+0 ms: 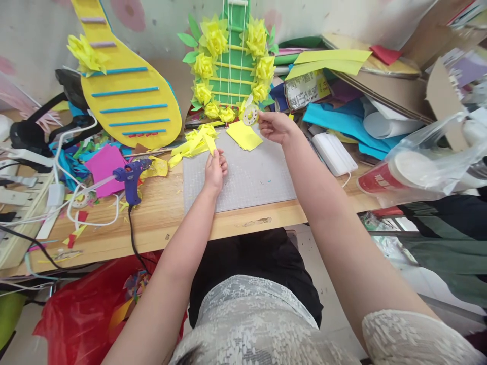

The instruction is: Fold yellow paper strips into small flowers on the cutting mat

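Note:
My left hand [215, 172] is closed, its thumb and fingers pinching a yellow paper strip [210, 143] above the left part of the grey cutting mat [247, 177]. Beside it lies a loose pile of yellow paper strips [192, 144]. A round, pale disc with small holes around its rim [250, 115] is held by its edge in my right hand [277, 126], fingers closed. Just below that disc, a stack of yellow paper squares [244, 136] rests on the mat. Behind stands a green paper instrument [238, 66] with white strings and yellow paper flowers [215, 38].
A yellow instrument cutout [129, 96] leans at the back left. A purple glue gun [132, 175] with a black cord stands left of the mat. On the right are a white box [335, 153], a bagged red cup [384, 175] and piled coloured paper [350, 126]. A red bag [87, 309] hangs below.

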The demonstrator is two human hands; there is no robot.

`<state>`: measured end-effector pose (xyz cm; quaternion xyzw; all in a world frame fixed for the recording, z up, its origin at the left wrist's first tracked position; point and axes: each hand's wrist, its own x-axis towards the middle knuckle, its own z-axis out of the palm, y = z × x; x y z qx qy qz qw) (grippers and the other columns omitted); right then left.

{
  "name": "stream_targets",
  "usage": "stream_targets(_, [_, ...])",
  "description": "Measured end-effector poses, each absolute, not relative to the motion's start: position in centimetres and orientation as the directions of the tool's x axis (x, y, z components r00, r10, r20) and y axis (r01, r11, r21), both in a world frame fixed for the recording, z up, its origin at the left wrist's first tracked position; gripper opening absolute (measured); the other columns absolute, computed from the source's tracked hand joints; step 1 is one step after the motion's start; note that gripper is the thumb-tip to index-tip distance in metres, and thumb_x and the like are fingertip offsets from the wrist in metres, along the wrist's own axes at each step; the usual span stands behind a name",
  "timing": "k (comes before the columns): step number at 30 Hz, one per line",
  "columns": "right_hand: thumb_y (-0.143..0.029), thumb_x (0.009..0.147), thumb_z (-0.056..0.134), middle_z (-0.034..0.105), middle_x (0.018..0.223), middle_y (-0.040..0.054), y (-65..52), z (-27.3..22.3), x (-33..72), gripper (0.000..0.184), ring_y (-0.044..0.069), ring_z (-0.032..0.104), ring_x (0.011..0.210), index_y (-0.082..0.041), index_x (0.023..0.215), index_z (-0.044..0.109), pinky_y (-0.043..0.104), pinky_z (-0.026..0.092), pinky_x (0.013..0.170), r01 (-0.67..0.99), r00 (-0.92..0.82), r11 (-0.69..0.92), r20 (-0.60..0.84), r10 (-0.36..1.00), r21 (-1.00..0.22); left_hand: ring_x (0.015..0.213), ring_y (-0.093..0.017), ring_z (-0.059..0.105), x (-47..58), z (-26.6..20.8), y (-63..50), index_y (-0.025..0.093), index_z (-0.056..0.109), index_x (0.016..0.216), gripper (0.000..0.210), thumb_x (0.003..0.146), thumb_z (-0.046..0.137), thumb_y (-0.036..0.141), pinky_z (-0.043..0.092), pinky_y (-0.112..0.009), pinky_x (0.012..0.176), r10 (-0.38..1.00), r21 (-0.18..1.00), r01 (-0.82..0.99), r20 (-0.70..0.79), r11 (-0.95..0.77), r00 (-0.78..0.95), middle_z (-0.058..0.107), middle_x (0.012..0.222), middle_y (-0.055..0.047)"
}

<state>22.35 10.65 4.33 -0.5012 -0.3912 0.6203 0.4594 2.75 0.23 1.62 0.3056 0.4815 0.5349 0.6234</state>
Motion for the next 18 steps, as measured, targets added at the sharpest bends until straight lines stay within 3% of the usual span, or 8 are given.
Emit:
stream_targets(4, [-0.028,0.083,0.064,0.035,0.059,-0.0075,7.7,3.8,21.1,0.027,0.004,0.024,0.048,-0.02,0.068,0.042,0.017,0.02,0.041,-0.345,-0.216,-0.303,-0.239,0.947,-0.888,0.04,-0.004,0.021,2.7,1.6,0.5,0.022,0.047,0.09,0.015,0.097,0.042,0.034,0.015,-0.017,0.038,0.969,0.879,-0.421,-0.248,0.223,-0.006,0.025,0.058,0.01])
stream_targets(9, [-0.032,0.08,0.065,0.034,0.061,-0.0076,4.4,1.9,19.3,0.026,0.005,0.022,0.05,-0.021,0.072,0.044,0.016,0.017,0.038,-0.432,-0.292,-0.287,-0.168,0.941,-0.855,0.039,-0.004,0.022,2.1,1.6,0.8,0.021,0.049,0.091,0.013,0.096,0.045,0.033,0.015,-0.017,0.038,0.97,0.883,-0.417,-0.243,0.218,-0.008,0.024,0.057,0.01])
stream_targets(18, [-0.038,0.08,0.066,0.029,0.061,-0.0076,3.5,1.4,19.0,0.032,0.004,0.02,0.049,-0.02,0.071,0.042,0.014,0.018,0.038,-0.353,-0.377,-0.199,-0.056,0.924,-0.914,0.038,-0.003,0.018,1.4,2.3,0.6,0.019,0.052,0.081,0.031,0.085,0.058,0.049,0.009,-0.017,0.037,0.941,0.877,-0.342,-0.304,0.338,0.151,0.023,0.054,0.01])
